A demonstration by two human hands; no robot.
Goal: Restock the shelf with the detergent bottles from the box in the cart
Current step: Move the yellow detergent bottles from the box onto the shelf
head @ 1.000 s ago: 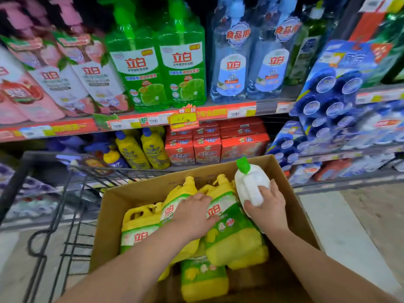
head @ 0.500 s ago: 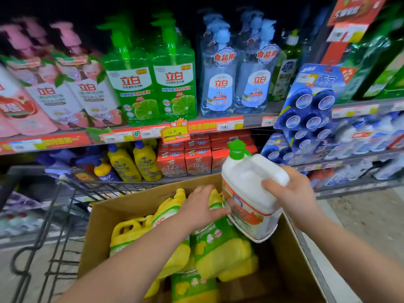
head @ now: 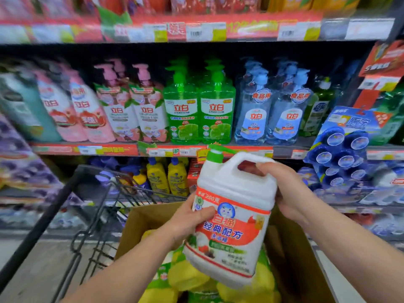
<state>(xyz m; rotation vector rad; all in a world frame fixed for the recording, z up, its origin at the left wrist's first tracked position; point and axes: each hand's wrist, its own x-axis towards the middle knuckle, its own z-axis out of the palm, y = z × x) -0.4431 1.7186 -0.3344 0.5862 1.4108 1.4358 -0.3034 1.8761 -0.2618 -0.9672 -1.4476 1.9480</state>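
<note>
One view, the head camera. Two hands carry a white jug (head: 235, 189) with a green cap (head: 215, 155). Its red-and-white label reads "经典配方"; the larger characters above that line are partly covered. The right hand (head: 290, 193) grips the jug's top handle, fingers curled through the opening. The left hand (head: 190, 219) holds the jug's left flank with the thumb pressed across the label's upper edge; its other fingers are hidden behind the jug. The jug is tilted, base toward the person. Directly below the jug stands an open cardboard box (head: 148, 217). It contains yellow bottles (head: 188, 276) with green labels, packed together, their print too blurred to read. The box sits in a wire cart (head: 98, 204), whose frame extends left of the jug. Beyond the jug, a shelf (head: 98, 149) carries pump bottles all marked "立白". Green bottles (head: 199, 114) stand straight above the jug, pink bottles (head: 131, 114) above and to its left, and clear blue bottles (head: 271, 114) above and to its right, the last with round tags reading "食品用". Right of the jug is a blue multipack (head: 343, 145) of round dark-blue items.
</note>
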